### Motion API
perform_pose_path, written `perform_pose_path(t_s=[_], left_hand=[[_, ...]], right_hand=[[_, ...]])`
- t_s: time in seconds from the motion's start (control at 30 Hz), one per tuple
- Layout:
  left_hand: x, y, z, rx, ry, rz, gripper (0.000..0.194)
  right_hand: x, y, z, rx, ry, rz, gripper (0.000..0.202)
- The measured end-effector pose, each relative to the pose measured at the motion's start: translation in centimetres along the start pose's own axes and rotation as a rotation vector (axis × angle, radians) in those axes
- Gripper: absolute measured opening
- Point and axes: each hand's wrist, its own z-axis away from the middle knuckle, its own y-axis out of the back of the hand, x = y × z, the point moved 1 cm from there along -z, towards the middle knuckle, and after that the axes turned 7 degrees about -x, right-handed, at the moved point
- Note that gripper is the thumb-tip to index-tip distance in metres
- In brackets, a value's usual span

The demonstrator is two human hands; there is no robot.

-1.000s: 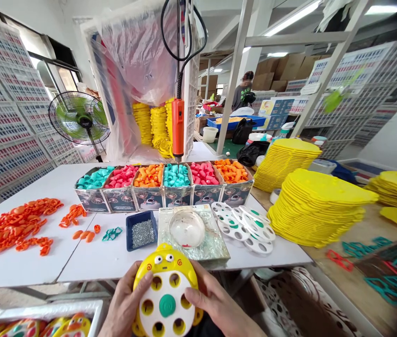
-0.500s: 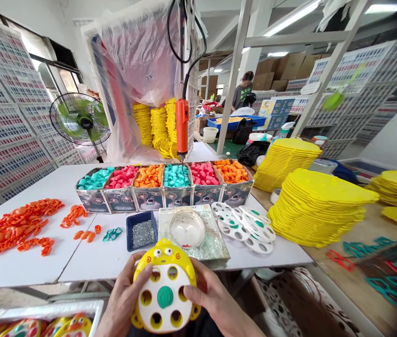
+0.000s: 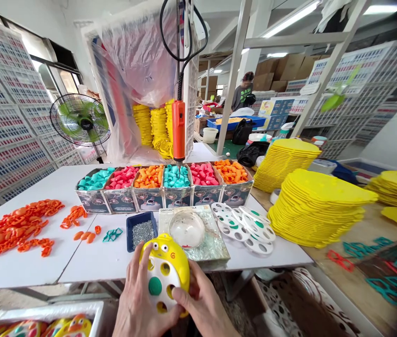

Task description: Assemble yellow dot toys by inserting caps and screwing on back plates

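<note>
Yellow plastic toy with 2 cartoon eyes, a white holed front and a green disc, held at an angle between 2 bare hands, just in front of the near edge of a white table. Apparently at a step of handling and orienting; any next move calling for a steady 2-handed grip, thumbs clear of the holes. Left hand half open, curved around the left side, fingers over the upper edge, thumb along the bottom. Right hand more closed, thumb pressed to the front beside a hole, fingers mostly hidden behind. Just beyond, a blue tray of small metal pieces; farther back, a hanging orange power screwdriver.
</note>
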Motion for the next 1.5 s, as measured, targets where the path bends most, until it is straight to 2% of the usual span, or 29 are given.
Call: perform_pose_path(t_s=[0.23,0.33,0.5,0.63,0.87,1.0,1.23,1.4,1.5], left_hand=[[-0.1,-0.1,0.0,0.0,-0.046,-0.046,0.099],[-0.5,-0.4,0.1,-0.004,-0.018,-0.016,0.103],[-1.8,-0.7,0.4,-0.098,0.066,0.171,0.101],[-2.3,-0.8,0.5,-0.121,0.125,0.306,0.098],[-3.4,-0.6,0.1,-0.231,0.067,0.289,0.104],[-3.6,-0.4,0.0,-0.226,0.073,0.364,0.104],[-3.6,-0.4,0.2,-0.236,0.157,0.46,0.101],[-3.7,-0.7,0.3,-0.225,0.112,0.415,0.102],[-3.5,-0.7,0.0,-0.237,0.089,0.464,0.105]], right_hand=[[-0.1,0.1,0.1,0.005,0.042,0.066,0.058],[0.0,0.3,0.2,0.002,0.025,0.079,0.058],[-0.5,1.2,1.0,-0.005,-0.071,0.181,0.061],[-0.9,1.3,1.0,-0.118,-0.072,0.119,0.062],[-1.3,0.5,0.7,-0.099,-0.058,0.13,0.055],[-1.9,0.4,0.7,-0.122,-0.064,0.128,0.055],[-1.4,0.4,0.1,-0.118,-0.055,0.055,0.054],[-1.2,0.9,0.5,-0.131,-0.071,0.101,0.06],[-1.2,1.2,0.6,-0.146,-0.075,0.128,0.059]])
